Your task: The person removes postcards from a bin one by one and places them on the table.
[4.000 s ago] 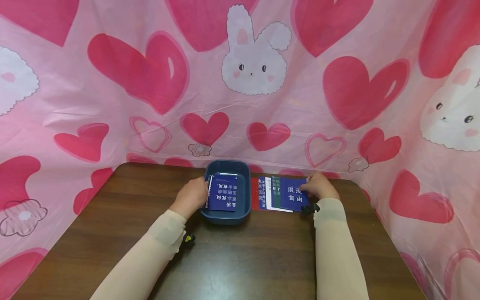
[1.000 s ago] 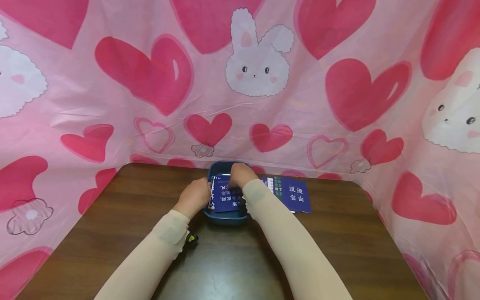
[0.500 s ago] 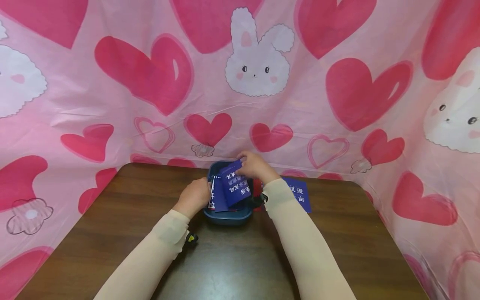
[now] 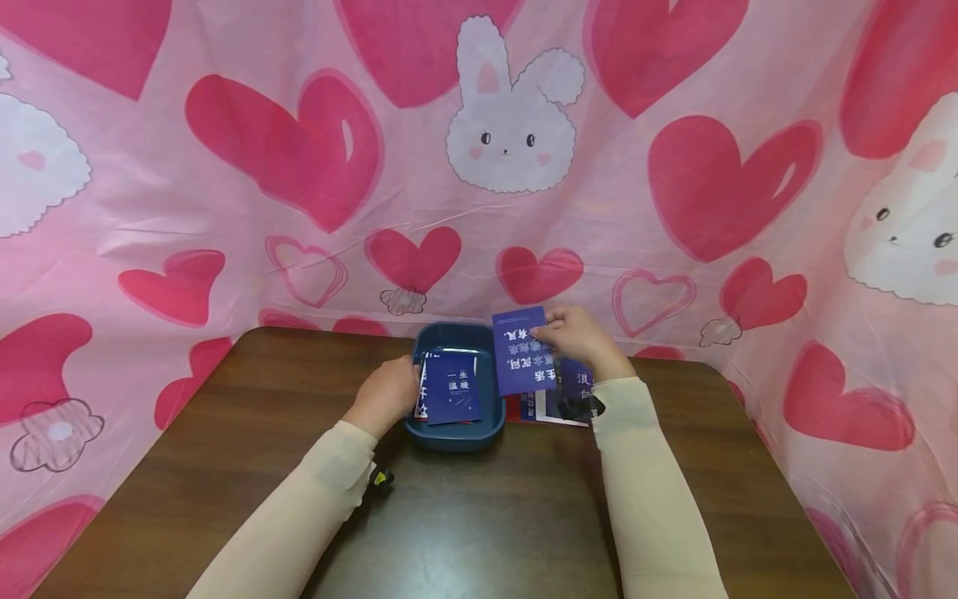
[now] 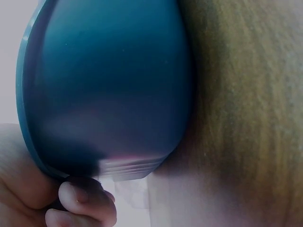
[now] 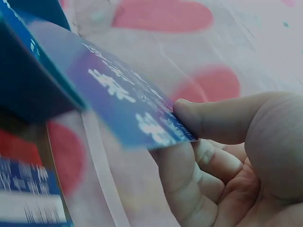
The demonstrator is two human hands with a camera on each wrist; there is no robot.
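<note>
Holding a blue paper card with white letters [image 4: 521,349] between thumb and fingers, my right hand [image 4: 572,337] keeps it in the air just right of the dark blue plastic tray [image 4: 451,433]. My left hand [image 4: 389,391] grips the tray's left rim. More cards [image 4: 452,398] lie inside the tray, others [image 4: 554,405] on the brown wooden table [image 4: 464,516].

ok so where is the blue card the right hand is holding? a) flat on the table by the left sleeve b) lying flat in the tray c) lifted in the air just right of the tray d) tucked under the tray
c: the right hand pinches the card by its edge, raised beside the tray and over the cards on the table, while another card lies in the tray.
</note>
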